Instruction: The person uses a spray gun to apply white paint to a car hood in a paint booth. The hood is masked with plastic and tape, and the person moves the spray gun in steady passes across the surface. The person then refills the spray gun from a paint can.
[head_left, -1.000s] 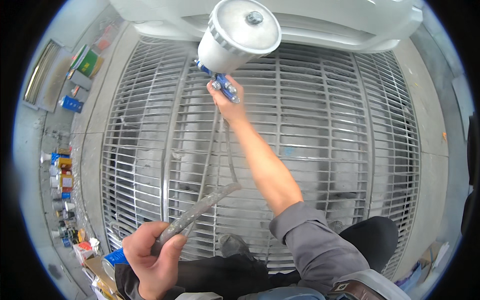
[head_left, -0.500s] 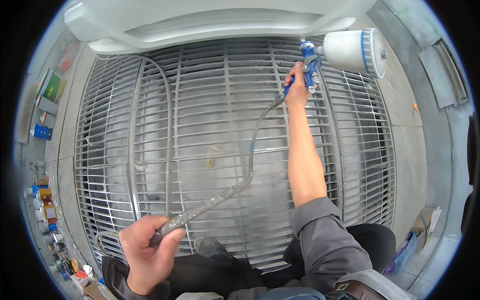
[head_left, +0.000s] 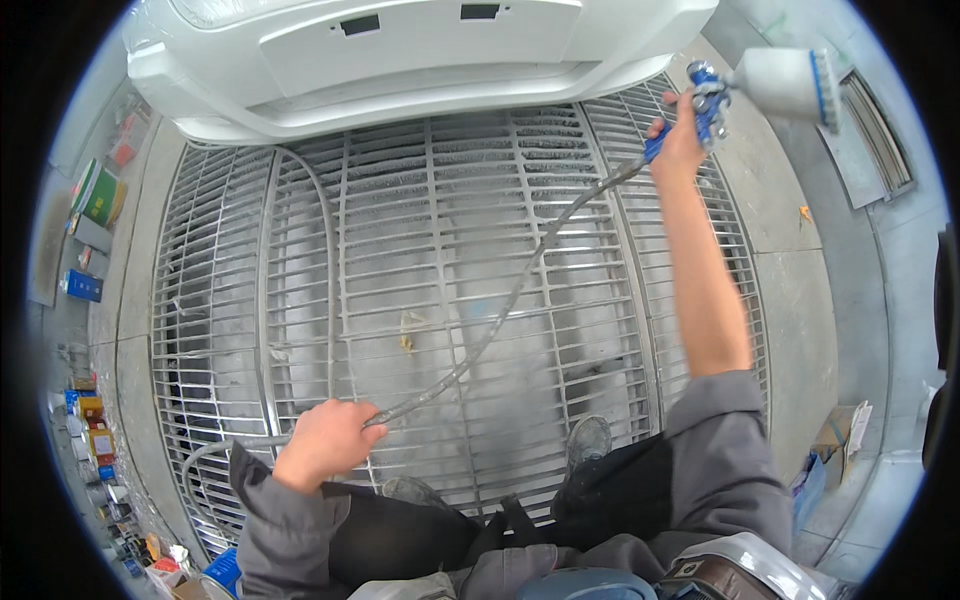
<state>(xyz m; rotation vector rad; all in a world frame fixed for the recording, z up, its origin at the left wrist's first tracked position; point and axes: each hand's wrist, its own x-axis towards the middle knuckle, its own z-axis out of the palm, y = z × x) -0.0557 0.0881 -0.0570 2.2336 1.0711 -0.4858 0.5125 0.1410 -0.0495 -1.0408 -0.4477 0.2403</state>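
Observation:
At the upper right, my right hand (head_left: 682,145) is wrapped round the grip of a blue and silver spray gun (head_left: 706,105). A white paint cup (head_left: 785,84) with a blue-ringed lid sticks out sideways from the gun. Just left of the gun is the lower edge of a white car bumper (head_left: 420,60); the two are apart. My left hand (head_left: 332,440) is closed round a grey air hose (head_left: 500,310) at the lower left. That hose rises slantwise from my left fist to the base of the gun's grip.
Metal floor grating (head_left: 390,260) lies under my feet. Another stretch of hose (head_left: 328,240) curves over it toward the bumper. Cans and boxes (head_left: 95,420) line the left wall, with a blue box (head_left: 83,286) farther up. A cardboard box (head_left: 838,430) stands at the right.
My right hand has swung the spray gun right and slightly up, past the bumper's end. My left hand has lowered and turned knuckles-up, still on the hose. More of the bumper shows.

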